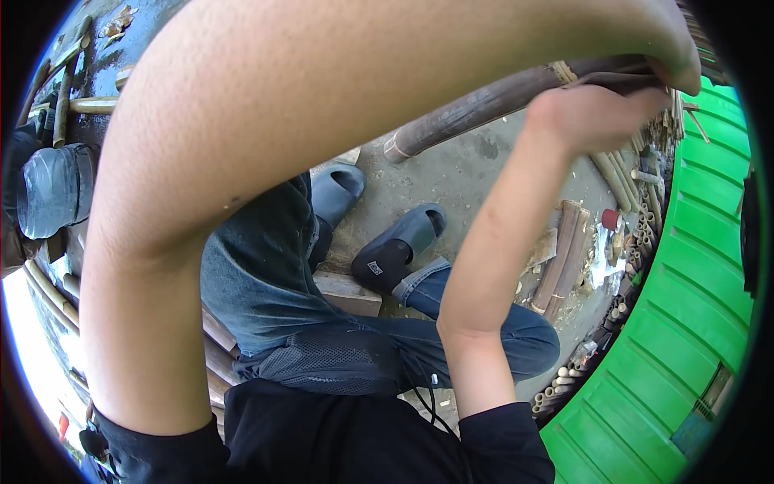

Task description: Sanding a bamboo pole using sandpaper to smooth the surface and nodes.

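Observation:
A thick dark-brown bamboo pole [463,121] slants from near my feet up to the right, its pale cut end toward the left. My left arm arches across the top of the view, and my left hand [682,63] bends down at the pole's far right part, fingers hidden. Just below that part is my right hand [597,119], blurred by motion, beside or against the pole. Whether its fingers close on the bamboo does not show clearly. Part of the pole passes behind my left forearm.
My feet in grey slides [419,230] are on the concrete floor. Split brown bamboo pieces [560,258] lie to the right, near a dark red cup-like object [610,219]. Cut bamboo tubes [556,387] line a green corrugated panel [669,323]. A large clear plastic jug [55,189] stands left.

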Tool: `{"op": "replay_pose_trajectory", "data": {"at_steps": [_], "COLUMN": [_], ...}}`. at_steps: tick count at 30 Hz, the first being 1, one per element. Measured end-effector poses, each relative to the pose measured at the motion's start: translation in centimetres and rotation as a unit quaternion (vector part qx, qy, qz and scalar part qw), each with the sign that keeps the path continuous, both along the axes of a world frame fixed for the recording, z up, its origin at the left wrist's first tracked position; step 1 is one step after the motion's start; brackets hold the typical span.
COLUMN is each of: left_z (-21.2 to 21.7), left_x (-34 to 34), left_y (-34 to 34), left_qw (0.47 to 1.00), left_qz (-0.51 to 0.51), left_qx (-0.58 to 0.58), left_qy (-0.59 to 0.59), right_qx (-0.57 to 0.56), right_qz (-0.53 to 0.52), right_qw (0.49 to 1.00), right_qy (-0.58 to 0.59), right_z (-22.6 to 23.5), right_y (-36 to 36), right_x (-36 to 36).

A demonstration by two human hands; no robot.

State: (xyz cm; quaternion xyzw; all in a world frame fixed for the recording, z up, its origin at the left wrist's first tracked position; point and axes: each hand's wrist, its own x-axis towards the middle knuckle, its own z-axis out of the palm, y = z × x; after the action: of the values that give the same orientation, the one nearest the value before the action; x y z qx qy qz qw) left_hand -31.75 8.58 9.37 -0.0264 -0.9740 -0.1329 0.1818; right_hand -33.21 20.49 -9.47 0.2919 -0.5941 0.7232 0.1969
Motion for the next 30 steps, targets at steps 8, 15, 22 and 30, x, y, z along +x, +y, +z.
{"op": "replay_pose_trajectory", "data": {"at_steps": [8, 15, 22, 30], "left_z": [-0.3, 0.1, -0.4, -1.1], "left_x": [3.5, 3.4, 2.9, 2.9], "left_y": [-2.9, -1.5, -3.9, -4.2], "left_qw": [0.993, 0.99, 0.991, 0.993], "left_qz": [0.077, 0.052, 0.105, 0.093], "left_qx": [0.057, -0.058, 0.036, 0.024], "left_qy": [-0.062, -0.116, -0.077, -0.073], "right_qx": [0.267, 0.233, 0.276, 0.259], "right_qz": [-0.14, -0.167, -0.158, -0.094], "right_qw": [0.953, 0.922, 0.944, 0.931], "right_qy": [0.024, 0.26, 0.085, 0.241], "right_z": [-14.3, -3.3, -15.1, -8.0], "right_y": [0.1, -2.0, -0.6, -1.6], "right_x": [8.1, -3.3, 4.8, -0.8]}}
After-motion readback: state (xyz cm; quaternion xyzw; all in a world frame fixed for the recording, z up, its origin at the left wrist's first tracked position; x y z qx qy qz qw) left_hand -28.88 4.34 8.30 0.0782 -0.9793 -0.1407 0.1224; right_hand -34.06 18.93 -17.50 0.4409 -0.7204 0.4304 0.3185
